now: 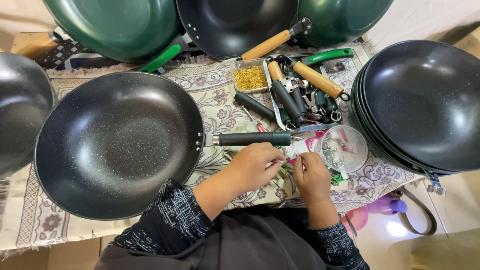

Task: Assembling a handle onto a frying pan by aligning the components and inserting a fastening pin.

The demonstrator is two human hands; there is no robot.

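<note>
— So what are the hands doing down there?

— Both are pinched together just below the end of the dark handle of the big black wok, which lies on the patterned cloth toward its near edge. The left hand is curled, fingers closed on something small, and the right hand has its fingertips pressed to the same spot. What the small thing is, I cannot tell (it is hidden between the fingers).

— Why is the wok turned that way?

— My guess: its handle points straight at the person, so its end sits within easy reach of both hands.

— And all the bits around?

— Kept close on purpose, I'd say. A clear round tub of small metal parts stands just beside the right hand. Farther back a metal tray holds loose handles, some wooden, some dark, and next to it a little box of brass-coloured pieces. A stack of black woks sits at the right edge of the cloth, and green pans lean along the far edge.
</note>
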